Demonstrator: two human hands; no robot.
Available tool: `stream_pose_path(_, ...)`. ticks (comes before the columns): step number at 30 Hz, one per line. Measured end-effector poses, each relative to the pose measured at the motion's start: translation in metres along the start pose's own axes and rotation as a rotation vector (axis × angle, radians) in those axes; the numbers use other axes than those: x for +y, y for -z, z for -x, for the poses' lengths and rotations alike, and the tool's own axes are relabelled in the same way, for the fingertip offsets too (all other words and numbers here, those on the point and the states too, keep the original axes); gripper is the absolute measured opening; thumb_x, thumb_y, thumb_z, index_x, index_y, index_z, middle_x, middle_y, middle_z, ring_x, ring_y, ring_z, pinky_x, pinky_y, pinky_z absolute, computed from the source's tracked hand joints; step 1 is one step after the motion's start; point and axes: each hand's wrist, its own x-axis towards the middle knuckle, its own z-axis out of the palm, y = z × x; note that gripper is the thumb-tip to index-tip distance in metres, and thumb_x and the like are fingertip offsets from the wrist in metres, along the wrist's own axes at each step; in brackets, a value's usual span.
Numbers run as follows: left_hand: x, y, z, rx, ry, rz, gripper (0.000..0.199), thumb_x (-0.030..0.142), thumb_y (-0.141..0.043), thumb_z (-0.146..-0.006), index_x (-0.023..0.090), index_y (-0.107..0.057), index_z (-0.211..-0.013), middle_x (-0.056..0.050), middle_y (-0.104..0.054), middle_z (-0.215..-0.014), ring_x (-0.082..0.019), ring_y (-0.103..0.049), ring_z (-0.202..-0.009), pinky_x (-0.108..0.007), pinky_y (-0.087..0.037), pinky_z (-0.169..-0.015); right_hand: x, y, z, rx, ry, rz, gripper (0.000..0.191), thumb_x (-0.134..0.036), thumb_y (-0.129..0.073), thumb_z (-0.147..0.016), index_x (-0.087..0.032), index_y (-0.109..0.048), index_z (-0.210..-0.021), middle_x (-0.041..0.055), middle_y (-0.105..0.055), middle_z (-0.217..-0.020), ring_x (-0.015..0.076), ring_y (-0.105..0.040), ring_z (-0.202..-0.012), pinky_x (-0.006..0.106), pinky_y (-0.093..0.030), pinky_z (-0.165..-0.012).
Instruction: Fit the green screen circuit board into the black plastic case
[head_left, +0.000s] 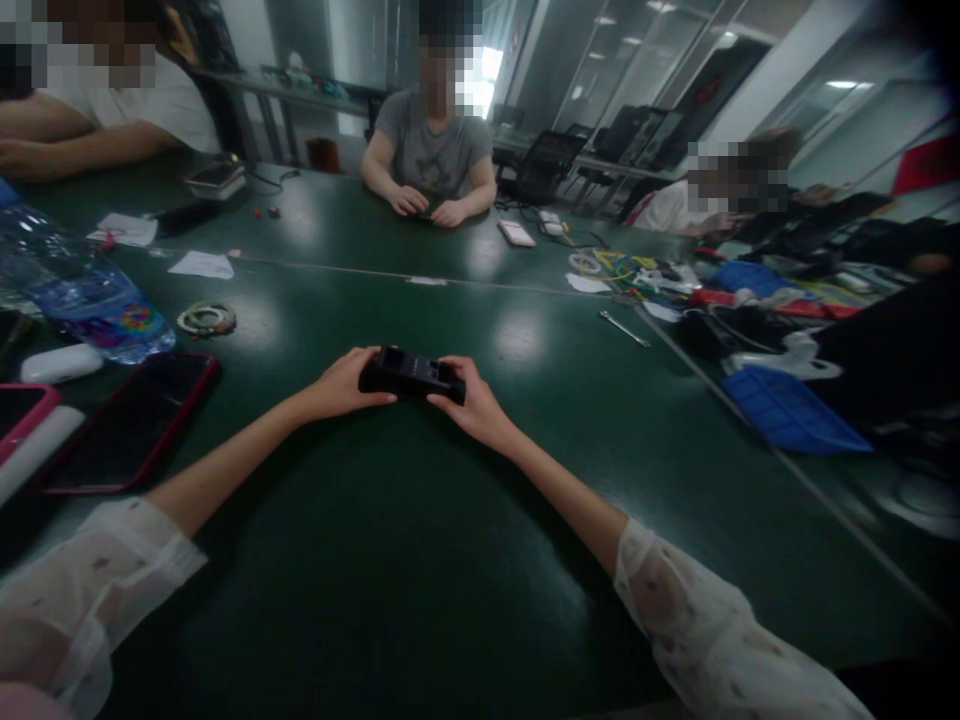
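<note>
A small black device (414,376) with raised ends is at the middle of the dark green table (420,560). Its left end is gripped by my left hand (346,384), the thumb along the near side and the fingers behind. My right hand (477,402) holds the right end in the same way, thumb in front. Whether the device rests on the table or is just above it, I cannot tell.
On the left lie a water bottle (112,300), a red-edged phone (139,425), a white case (61,364) and a wire coil (206,319). On the right are a wrench (624,329), a blue tray (795,412) and tangled cables (615,268). People sit across the table.
</note>
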Motion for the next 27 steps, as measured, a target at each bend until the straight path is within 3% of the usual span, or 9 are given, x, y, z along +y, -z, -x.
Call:
stream_pose_path(14, -0.0012, -0.0029, -0.0018, 0.019, 0.014, 0.009, 0.081, 0.056, -0.074, -0.074, 0.017, -0.043, -0.138, -0.016, -0.053, -0.128, -0.033, -0.052, -0.118, -0.051, -0.044, -0.099, 0.0038, -0.0014, 0.0001, 0.047, 0.033, 0.017, 0.052, -0.026, -0.07, -0.083, -0.023, -0.041, -0.126, 0.0112, -0.057, -0.123, 0.0262, -0.059, -0.115, 0.049, -0.048, -0.102)
stream_pose_path(27, -0.0033, -0.0026, 0.0, 0.018, 0.031, 0.046, 0.079, 0.055, -0.074, -0.074, 0.021, -0.044, -0.139, -0.014, -0.052, -0.13, -0.034, -0.053, -0.118, -0.05, -0.047, -0.094, -0.0007, 0.0011, -0.0014, 0.087, 0.065, -0.017, 0.051, -0.033, -0.07, -0.083, -0.024, -0.043, -0.125, 0.0102, -0.057, -0.122, 0.0258, -0.06, -0.114, 0.048, -0.049, -0.102)
